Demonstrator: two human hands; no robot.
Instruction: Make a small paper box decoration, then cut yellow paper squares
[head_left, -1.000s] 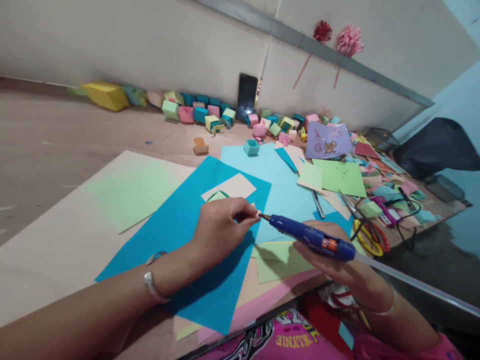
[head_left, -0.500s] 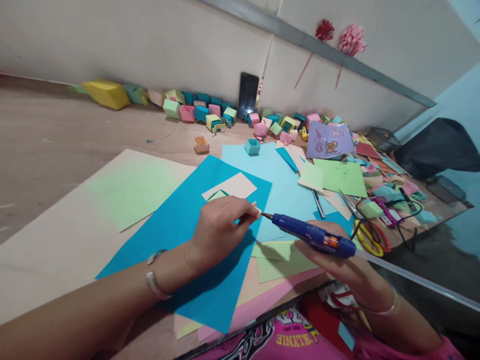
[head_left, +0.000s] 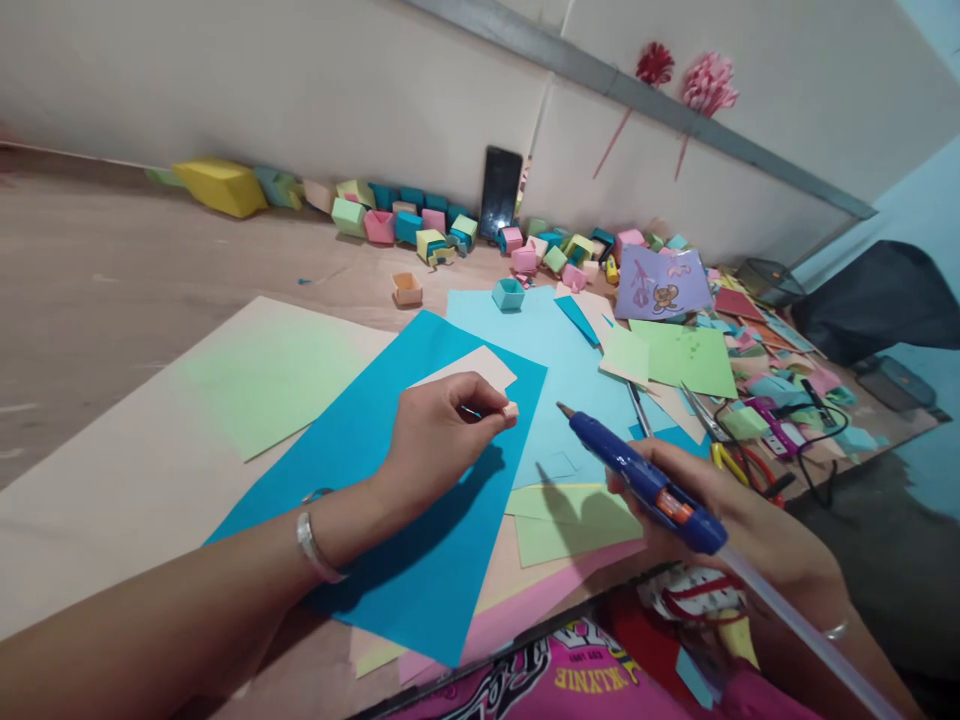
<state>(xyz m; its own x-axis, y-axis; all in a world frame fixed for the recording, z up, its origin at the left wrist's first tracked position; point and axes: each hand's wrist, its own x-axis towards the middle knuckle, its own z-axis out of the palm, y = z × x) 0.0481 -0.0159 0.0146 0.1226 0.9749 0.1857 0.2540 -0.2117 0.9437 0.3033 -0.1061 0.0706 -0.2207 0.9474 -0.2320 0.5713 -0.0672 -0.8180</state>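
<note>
Above a dark blue paper sheet (head_left: pixel 420 560), my left hand (head_left: pixel 442 440) pinches a small pale peach paper piece (head_left: pixel 511 411) between thumb and fingertips. Most of that piece is hidden by the fingers. My right hand (head_left: pixel 720 500) is wrapped round a blue hot glue gun (head_left: pixel 645 480), with a long clear glue stick (head_left: pixel 802 620) coming out of its back end. The gun's nozzle points up and left, apart from the paper piece. A pale peach paper strip (head_left: pixel 480 366) lies on the blue sheet behind my left hand.
Small folded paper boxes (head_left: pixel 409 228) line the wall, with a phone (head_left: pixel 501 190) propped among them. A peach open box (head_left: pixel 407 289) and a teal open box (head_left: pixel 508 293) stand nearer. Scissors (head_left: pixel 731 455), a cable and paper scraps lie at right.
The glue gun has moved right and away from the paper piece, its nozzle tilting further up. My left hand has turned slightly and still pinches the piece.
</note>
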